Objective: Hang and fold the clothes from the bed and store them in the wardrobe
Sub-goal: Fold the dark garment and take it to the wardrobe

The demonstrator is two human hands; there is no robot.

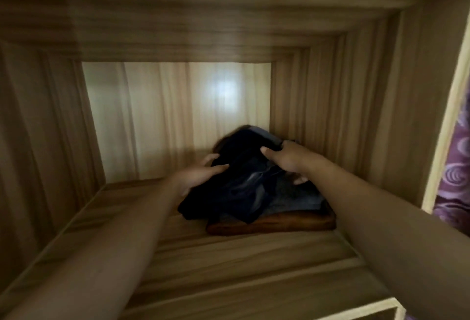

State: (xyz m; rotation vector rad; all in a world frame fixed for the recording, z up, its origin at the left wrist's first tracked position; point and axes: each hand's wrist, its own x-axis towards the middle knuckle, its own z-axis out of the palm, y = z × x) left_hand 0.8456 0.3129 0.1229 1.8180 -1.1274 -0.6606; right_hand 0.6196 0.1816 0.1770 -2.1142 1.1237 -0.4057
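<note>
Now the left hand (201, 175) is gripping the dark clothes (241, 190) at their nine o'clock edge, and the right hand (288, 158) is clutching them at one o'clock. They are lying on a brown folded garment (279, 223) toward two o'clock on the wardrobe shelf (178, 256).

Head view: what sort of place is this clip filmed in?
Most likely inside a wardrobe compartment: pale wood-grain shelf and walls box in the view, left hand and right hand grip a dark blue denim garment atop a folded brown garment, and purple swirl-patterned fabric shows outside at right.
</note>
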